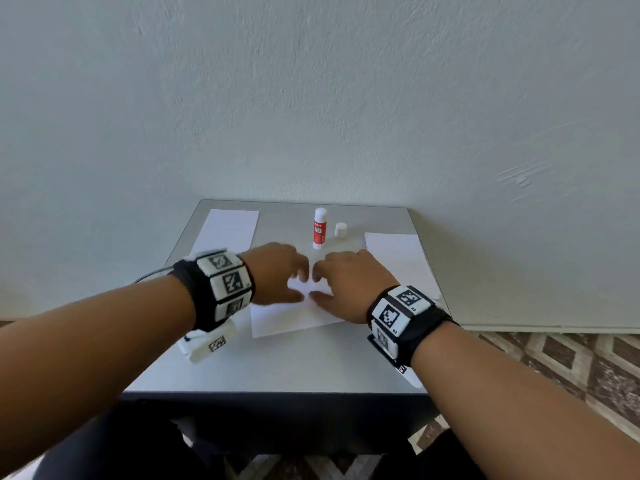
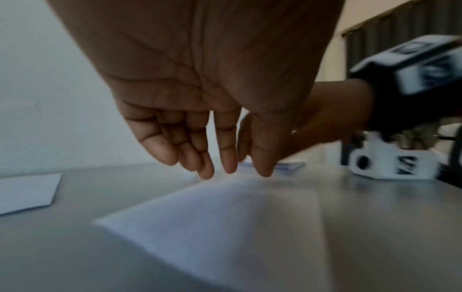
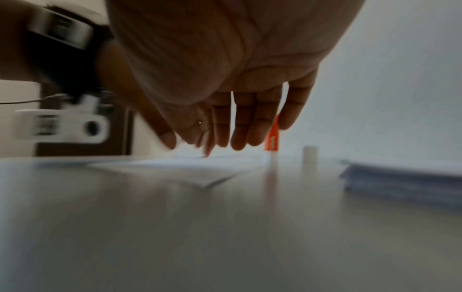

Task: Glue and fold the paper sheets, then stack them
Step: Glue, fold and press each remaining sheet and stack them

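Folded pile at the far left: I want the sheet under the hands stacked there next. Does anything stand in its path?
Nothing visible does. Bare table lies between the middle sheet and the far-left pile; the glue stick stands off to the right.

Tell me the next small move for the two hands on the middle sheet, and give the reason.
Probably press both hands down and run the fingers outward along the sheet. The left hand and right hand sit with straight fingers over the middle sheet, while the glue stick stands set aside, uncapped, beside its cap, so gluing looks finished.

Left hand (image 1: 277, 271), right hand (image 1: 349, 282), fingers extended
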